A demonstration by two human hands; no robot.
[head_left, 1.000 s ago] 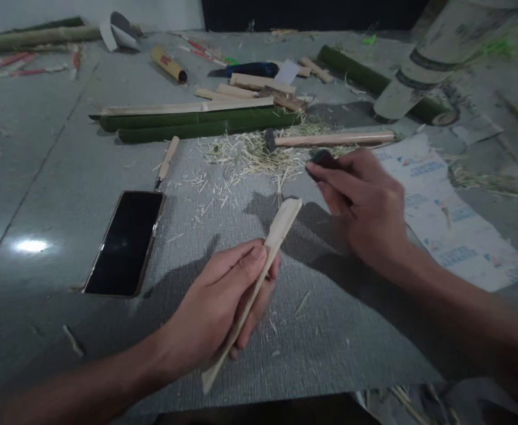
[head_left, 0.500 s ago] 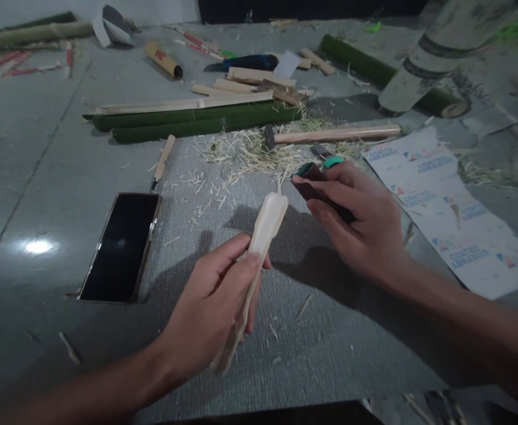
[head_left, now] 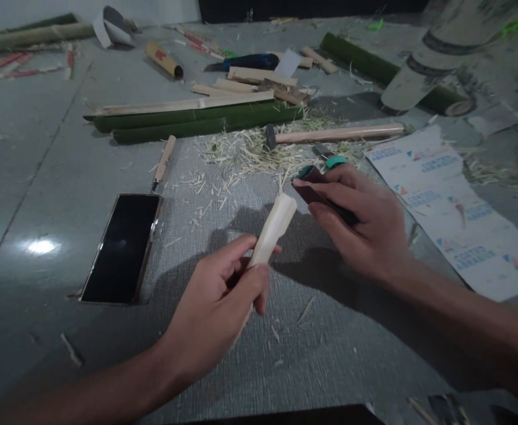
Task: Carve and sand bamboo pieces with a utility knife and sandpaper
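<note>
My left hand (head_left: 226,295) is closed round a pale carved piece of bamboo (head_left: 274,227), thumb along it. The broad notched end slants up and away to the right; the lower end is hidden behind my palm. Pinched in my right hand (head_left: 360,221) is a folded piece of dark sandpaper (head_left: 310,184), just to the right of the bamboo's tip and apart from it. Past my right fingers shows a tool with a teal band (head_left: 335,161), partly covered. A white sheet printed as coated abrasive (head_left: 451,200) lies right of my right hand.
A phone (head_left: 123,248) lies at left, a small wooden-handled tool (head_left: 165,159) behind it. Beyond are shavings (head_left: 241,156), a hammer (head_left: 338,133), green split bamboo (head_left: 206,123) and a blue-handled tool (head_left: 254,62). Thick bamboo (head_left: 365,62) and a light patterned cylinder (head_left: 407,85) stand farther right.
The bamboo piece has turned in my left hand, and its broad end has shifted slightly right, toward the sandpaper. My left fingers have changed their hold. My right hand is nearly still.
</note>
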